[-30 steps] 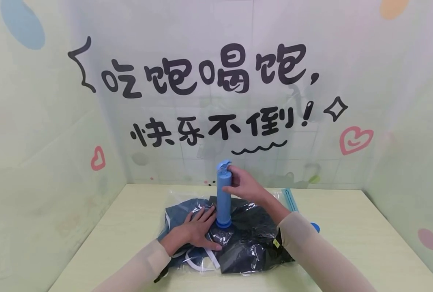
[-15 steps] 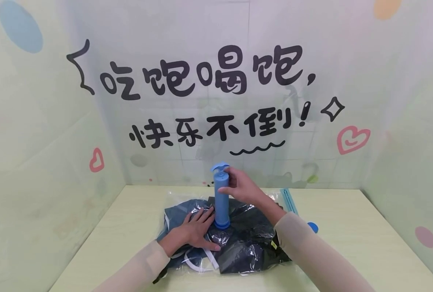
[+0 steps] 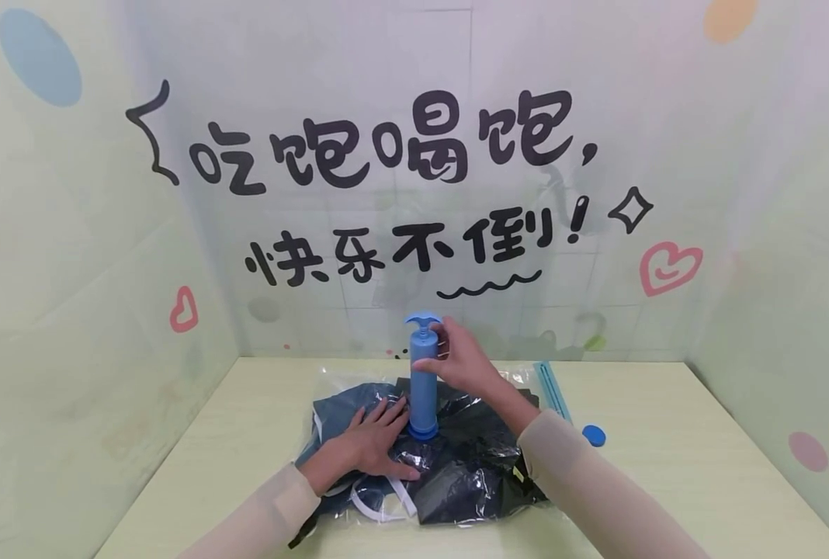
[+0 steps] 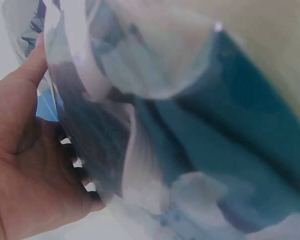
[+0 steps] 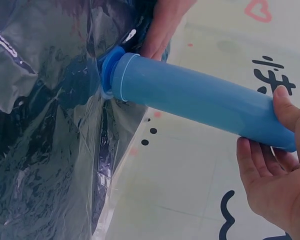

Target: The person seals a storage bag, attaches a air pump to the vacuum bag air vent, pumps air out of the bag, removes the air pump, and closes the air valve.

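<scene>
Blue hand pump stands up on the clear bag of clothes, near the middle. The right hand has its fingers curled round the pump's top part; the left hand has fingers spread on the bag beside it. The bag nearly meets the counter's back edge, with wide counter on both sides.

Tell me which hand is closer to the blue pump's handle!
Right. The right hand holds the blue pump near its top, just below the handle; the left hand rests lower, on the plastic bag beside the pump's base.
</scene>
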The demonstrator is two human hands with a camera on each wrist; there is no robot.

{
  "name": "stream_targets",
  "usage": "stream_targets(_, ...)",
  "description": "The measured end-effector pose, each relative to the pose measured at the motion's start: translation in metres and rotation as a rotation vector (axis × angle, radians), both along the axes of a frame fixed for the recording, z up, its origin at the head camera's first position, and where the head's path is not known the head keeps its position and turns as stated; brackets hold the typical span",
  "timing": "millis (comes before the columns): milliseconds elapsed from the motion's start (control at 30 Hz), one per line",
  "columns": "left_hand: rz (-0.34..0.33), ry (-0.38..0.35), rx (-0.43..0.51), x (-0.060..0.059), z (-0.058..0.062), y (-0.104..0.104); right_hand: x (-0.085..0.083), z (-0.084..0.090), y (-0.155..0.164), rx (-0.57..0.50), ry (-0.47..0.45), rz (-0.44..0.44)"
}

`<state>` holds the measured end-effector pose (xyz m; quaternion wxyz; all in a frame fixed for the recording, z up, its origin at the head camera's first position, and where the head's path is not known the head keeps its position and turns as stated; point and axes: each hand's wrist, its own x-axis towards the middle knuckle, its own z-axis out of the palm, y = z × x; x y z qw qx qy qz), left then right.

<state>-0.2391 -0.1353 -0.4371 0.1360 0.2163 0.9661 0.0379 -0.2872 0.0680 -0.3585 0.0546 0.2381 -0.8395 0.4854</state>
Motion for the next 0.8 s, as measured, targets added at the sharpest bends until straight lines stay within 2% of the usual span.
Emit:
stream_targets(167, 0.005, 0.005, 0.037, 0.0043, 0.0033, -0.0012, 0.0024, 0.0008, -0.0028, -0.013, -0.016, -0.022)
stream_targets(400, -0.018, 0.043, 0.074, 0.0077, 0.0088, -0.0014, 0.0051, 0.0014, -0.0061, 0.008, 0.013, -0.063)
stream_targets(667, -0.027, 0.064, 0.086, 0.007, 0.0082, -0.0012, 0.0074, -0.0007, -0.0086, 0.008, 0.045, -0.111)
stream_targets(800, -0.024, 0.064, 0.091, 0.0071, 0.0072, -0.001, 0.0069, -0.0009, -0.0081, 0.019, 0.037, -0.104)
